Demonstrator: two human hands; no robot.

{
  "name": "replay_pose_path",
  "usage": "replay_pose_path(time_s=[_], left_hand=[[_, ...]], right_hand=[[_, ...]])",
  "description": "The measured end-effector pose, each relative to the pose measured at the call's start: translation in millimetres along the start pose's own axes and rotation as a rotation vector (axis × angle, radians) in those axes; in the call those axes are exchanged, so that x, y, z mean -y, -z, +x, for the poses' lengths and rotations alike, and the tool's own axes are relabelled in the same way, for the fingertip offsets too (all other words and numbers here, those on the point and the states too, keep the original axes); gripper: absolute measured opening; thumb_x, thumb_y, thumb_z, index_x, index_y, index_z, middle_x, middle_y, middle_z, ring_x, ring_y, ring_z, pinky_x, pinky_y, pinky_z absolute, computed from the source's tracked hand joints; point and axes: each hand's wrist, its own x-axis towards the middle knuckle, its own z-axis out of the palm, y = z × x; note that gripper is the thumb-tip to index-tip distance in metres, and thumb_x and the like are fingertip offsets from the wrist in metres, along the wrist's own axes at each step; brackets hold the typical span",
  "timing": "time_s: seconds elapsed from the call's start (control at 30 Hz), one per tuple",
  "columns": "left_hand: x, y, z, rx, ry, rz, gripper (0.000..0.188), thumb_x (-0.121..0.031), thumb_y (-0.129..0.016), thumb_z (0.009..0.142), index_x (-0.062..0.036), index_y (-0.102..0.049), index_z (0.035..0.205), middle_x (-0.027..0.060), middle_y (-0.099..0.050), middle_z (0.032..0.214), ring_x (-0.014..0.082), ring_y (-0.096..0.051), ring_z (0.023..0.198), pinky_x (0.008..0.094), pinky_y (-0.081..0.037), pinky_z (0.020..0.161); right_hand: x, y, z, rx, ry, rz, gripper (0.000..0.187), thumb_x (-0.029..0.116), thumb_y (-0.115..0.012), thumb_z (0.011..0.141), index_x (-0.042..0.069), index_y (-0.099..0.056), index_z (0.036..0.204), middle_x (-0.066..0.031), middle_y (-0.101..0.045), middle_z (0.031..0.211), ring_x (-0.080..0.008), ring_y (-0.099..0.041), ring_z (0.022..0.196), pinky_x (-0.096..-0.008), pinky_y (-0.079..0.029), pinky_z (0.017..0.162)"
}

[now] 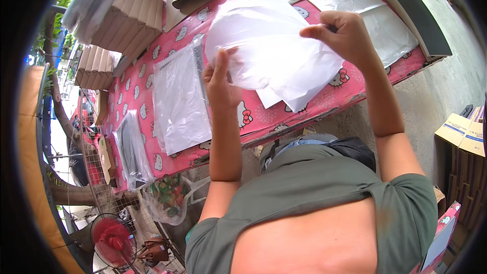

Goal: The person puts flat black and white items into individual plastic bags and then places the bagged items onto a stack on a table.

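Observation:
A thin, clear plastic bag (pixel 253 45) is spread above the pink patterned table in front of me, wrinkled and shiny. My left hand (pixel 221 81) pinches its left edge between thumb and fingers. At the upper right, my right hand (pixel 347 38) is closed with thumb against curled fingers, at the bag's other side. White sheets (pixel 269 98) lie under or within the plastic; which of the two I cannot tell. Left of my left hand, a flat plastic-wrapped stack (pixel 180 101) rests on the table.
Brown bundles (pixel 129 18) are piled at the far left, topped with clear plastic. A smaller wrapped stack (pixel 133 147) lies near the left end. White wrapped sheets (pixel 350 0) and a dark board (pixel 416 18) occupy the right end. A red fan (pixel 114 241) stands lower left.

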Motion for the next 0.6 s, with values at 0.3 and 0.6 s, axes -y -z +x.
replay_pose_path(time_s=[0.3,0.6], left_hand=[[-16.2,-19.4,-16.1,0.541,0.271,0.112,0.122,-0.053,-0.078,0.042,0.0024,-0.018,0.132,0.0205,-0.03,0.132,0.0273,-0.029,0.123,0.0394,-0.021,0.101],[-2.6,-60.1,-44.0,-0.246,0.139,0.233,0.019,-0.008,-0.054,0.084,0.0006,-0.055,0.101,0.008,-0.062,0.079,0.0106,-0.057,0.069,0.0209,-0.046,0.062]], right_hand=[[8.5,-2.2,-5.5,-0.107,0.129,0.051,0.026,0.018,-0.071,0.071,0.001,-0.052,0.065,-0.0001,-0.039,0.05,-0.0071,-0.032,0.048,-0.0226,-0.029,0.043],[27.9,-5.0,-16.5,-0.4,0.221,0.024,0.013,0.01,-0.066,0.075,0.001,-0.058,0.069,-0.0011,-0.05,0.054,-0.0067,-0.041,0.046,-0.0216,-0.033,0.042]])
